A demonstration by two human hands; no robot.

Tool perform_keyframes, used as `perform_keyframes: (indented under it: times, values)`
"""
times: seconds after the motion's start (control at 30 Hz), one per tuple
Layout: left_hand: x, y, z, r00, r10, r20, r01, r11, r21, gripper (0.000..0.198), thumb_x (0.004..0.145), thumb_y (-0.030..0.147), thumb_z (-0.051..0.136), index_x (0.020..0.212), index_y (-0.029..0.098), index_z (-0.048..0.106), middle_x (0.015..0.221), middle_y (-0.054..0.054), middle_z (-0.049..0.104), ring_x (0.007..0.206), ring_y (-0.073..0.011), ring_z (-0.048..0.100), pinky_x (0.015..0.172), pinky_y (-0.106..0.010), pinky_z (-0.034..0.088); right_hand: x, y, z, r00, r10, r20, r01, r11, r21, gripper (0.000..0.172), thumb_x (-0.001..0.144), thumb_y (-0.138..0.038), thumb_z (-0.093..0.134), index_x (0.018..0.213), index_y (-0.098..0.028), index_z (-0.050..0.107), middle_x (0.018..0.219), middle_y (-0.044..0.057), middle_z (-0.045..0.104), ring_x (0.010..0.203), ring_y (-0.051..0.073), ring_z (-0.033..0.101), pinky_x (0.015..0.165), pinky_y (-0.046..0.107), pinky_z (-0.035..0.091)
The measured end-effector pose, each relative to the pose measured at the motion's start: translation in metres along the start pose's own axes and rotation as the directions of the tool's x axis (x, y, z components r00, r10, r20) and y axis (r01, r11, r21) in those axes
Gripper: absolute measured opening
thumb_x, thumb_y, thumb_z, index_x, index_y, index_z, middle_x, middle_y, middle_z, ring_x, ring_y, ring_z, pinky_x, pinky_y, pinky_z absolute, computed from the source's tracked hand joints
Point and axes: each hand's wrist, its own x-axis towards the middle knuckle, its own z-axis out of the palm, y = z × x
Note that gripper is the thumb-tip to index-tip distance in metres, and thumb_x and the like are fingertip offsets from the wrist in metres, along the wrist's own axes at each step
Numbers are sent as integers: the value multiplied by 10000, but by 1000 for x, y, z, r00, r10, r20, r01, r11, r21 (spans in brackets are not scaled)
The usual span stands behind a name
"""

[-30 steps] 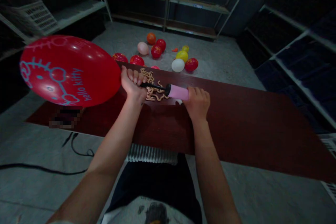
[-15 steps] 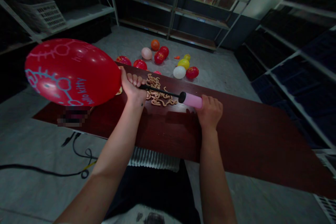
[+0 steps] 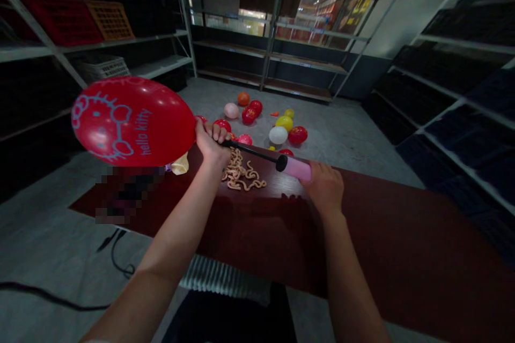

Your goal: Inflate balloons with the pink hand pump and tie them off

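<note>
A big inflated red balloon (image 3: 161,112) with blue "hello kitty" print points left from my left hand (image 3: 213,142). That hand is closed around the balloon's neck, at the black end of a hand balloon pump (image 3: 296,168); the neck and nozzle are hidden by the fingers. My right hand (image 3: 325,187) is wrapped around the pump's pink body on the other side. Between both hands a thin black rod shows. Beneath the pump, a pile of beige, twisted, string-like pieces (image 3: 243,174) lies on the dark red-brown table (image 3: 265,236).
Beyond the table, several balloons lie on the floor, among them a white balloon (image 3: 278,135) and an orange balloon (image 3: 243,98). A limp pale yellow balloon (image 3: 180,164) rests at the table's left. Metal shelves (image 3: 229,49) line the room. A black cable (image 3: 52,295) runs along the floor.
The view has tilted upward, so the table and floor balloons sit lower. The red balloon has turned slightly, and its print faces me more. Both hands keep their holds.
</note>
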Motion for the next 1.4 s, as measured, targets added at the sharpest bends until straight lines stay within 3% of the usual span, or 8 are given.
perform_keyframes:
  times: [0.13,0.4,0.7,0.9,1.0,1.1,1.27,1.4]
  values:
    - [14,-10,1,999,28,-25,-28,1000,-5,534,1092,349,418,610,192,249,446,79,221,327,-66,234,391,-214,238,10,2,10,1000,-14,24,13,999,42,259,893,-334,633,1082,-159,656,943,110,719,874,254,599,766,347,320]
    - [25,-19,-20,986,59,-154,-52,997,49,525,1089,390,411,625,197,260,448,88,214,323,-62,223,373,-208,217,-6,-20,21,1000,-17,8,17,1000,21,248,855,-340,642,1029,-164,636,901,113,710,834,262,589,748,359,312]
    - [-10,-52,-15,998,-52,-33,55,993,106,594,1103,415,371,561,201,253,440,72,188,318,-77,204,372,-236,218,-2,-51,3,998,-55,-28,58,995,82,193,851,-330,616,934,-158,637,794,99,702,713,232,590,695,347,321]
    - [-26,-72,-17,989,-144,27,137,976,166,634,1088,527,389,558,196,286,431,64,219,308,-78,211,356,-230,222,-6,-62,1,999,-35,13,33,991,126,259,815,-372,665,962,-160,649,784,84,711,660,213,594,646,325,299]
    - [-23,-72,-18,992,-121,18,117,981,152,595,1084,543,391,600,199,351,425,72,221,302,-87,220,349,-233,227,-7,-64,3,999,-27,20,24,989,147,266,818,-365,661,986,-159,658,797,84,727,659,211,607,639,320,291]
    - [-16,-68,-19,999,-20,-34,24,990,139,535,1035,580,504,667,207,400,434,88,237,306,-89,259,345,-230,217,-5,-70,3,999,-33,10,31,987,156,284,844,-396,646,999,-159,660,813,89,738,679,217,626,651,324,300]
    - [-5,-56,-24,994,65,-93,-53,991,127,565,1027,552,543,639,205,323,471,78,294,327,-73,302,351,-223,219,-1,-79,2,998,-48,38,41,984,176,299,885,-448,606,975,-166,651,839,87,742,710,209,631,668,330,299]
    - [5,-43,-26,988,82,-133,-69,993,95,574,1053,499,506,618,207,274,462,76,253,327,-69,268,362,-231,233,-2,-70,7,998,-55,19,52,988,144,321,914,-461,571,1028,-172,654,883,83,741,753,208,631,720,336,311]
